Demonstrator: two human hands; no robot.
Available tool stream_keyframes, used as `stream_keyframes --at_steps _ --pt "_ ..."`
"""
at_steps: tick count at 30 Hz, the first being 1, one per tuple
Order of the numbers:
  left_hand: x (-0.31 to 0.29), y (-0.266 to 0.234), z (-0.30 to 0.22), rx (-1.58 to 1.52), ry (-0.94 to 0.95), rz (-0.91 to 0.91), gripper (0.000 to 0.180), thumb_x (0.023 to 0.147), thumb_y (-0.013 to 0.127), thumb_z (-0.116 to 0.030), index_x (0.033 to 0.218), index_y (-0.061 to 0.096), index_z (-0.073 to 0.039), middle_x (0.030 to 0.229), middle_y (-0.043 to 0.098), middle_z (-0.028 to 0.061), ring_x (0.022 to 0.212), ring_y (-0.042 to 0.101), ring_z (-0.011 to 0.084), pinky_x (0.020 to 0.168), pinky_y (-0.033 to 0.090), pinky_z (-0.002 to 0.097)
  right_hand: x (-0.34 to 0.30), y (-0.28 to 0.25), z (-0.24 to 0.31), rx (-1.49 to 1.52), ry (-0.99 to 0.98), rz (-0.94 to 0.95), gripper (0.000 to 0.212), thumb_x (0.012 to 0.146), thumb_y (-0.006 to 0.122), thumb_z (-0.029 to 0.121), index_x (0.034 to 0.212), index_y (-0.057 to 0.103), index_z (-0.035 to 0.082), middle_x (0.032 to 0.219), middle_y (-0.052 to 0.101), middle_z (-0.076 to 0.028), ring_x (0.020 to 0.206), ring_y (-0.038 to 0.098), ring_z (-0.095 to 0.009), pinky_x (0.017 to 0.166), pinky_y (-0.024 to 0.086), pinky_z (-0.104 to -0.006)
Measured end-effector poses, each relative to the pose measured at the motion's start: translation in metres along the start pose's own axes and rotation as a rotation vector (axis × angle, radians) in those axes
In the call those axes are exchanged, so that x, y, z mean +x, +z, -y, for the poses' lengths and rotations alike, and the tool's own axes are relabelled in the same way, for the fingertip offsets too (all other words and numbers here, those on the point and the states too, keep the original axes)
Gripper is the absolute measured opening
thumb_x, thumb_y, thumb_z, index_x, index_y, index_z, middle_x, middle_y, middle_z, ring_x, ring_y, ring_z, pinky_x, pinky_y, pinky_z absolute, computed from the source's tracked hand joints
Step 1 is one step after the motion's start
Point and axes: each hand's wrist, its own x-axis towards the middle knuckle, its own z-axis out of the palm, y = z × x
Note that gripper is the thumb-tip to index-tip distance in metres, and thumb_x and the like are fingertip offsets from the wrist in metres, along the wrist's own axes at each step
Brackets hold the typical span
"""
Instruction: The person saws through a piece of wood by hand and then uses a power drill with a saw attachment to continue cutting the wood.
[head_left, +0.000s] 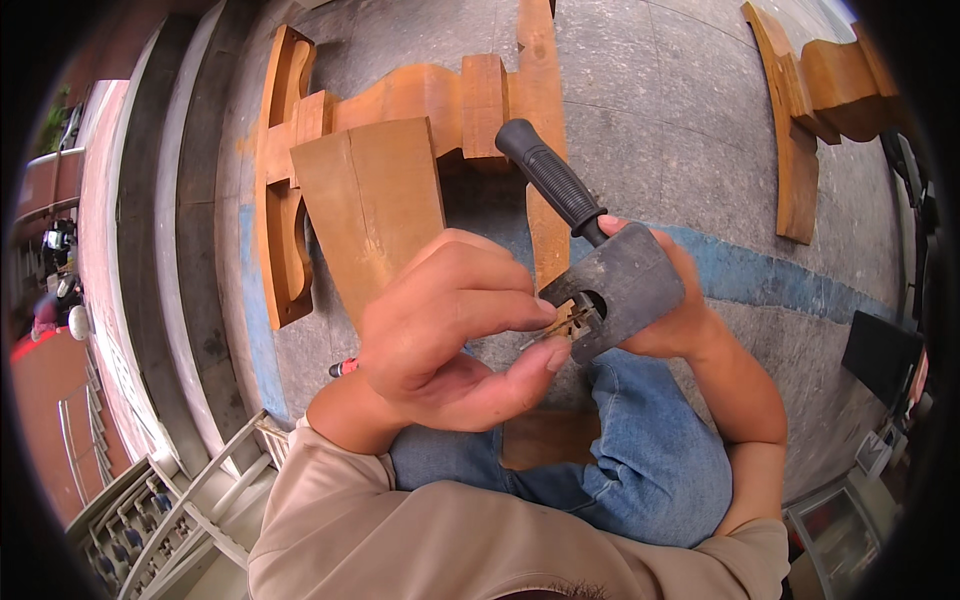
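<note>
Wedge partly seated in the hammer head's eye.
The left hand [450, 330] pinches a small wedge [562, 325], perhaps wooden, at the eye; the right hand [672, 305] grips the hammer [620, 280] above the knees, handle still unfitted.

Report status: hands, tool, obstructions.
Right hand grips hatchet by its head. Left hand pinches wedge in the head's eye. Wooden furniture parts behind, not obstructing.

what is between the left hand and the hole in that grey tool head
Nothing visible: the left hand pinches a thin sliver at the hole in the grey tool head, held by the right hand.
</note>
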Motion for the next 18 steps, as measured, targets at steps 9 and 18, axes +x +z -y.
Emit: stream_keyframes --at_steps 9,18 --pt "-0.005 -0.006 -0.019 0.102 0.02 0.062 0.026 0.076 0.082 0.005 0.099 0.071 -0.001 0.089 0.069 0.011 0.077 0.065 0.0267 0.067 0.053 0.038 0.018 -0.005 -0.003 -0.244 -0.297 -0.094 0.075 0.072 0.091 0.006 0.138 0.055 0.0 0.09 0.068 -0.01 0.073 0.066 -0.023 0.063 0.052 -0.0344" --pt "-0.016 -0.005 -0.025 0.105 0.092 0.026 0.033 0.076 0.086 0.004 0.105 0.072 -0.002 0.092 0.069 0.0095 0.079 0.066 0.027 0.066 0.055 0.0392 0.016 0.002 -0.022 -0.232 -0.372 -0.135 0.072 0.075 0.09 0.008 0.138 0.054 0.001 0.084 0.064 -0.008 0.068 0.062 -0.022 0.058 0.048 -0.035"
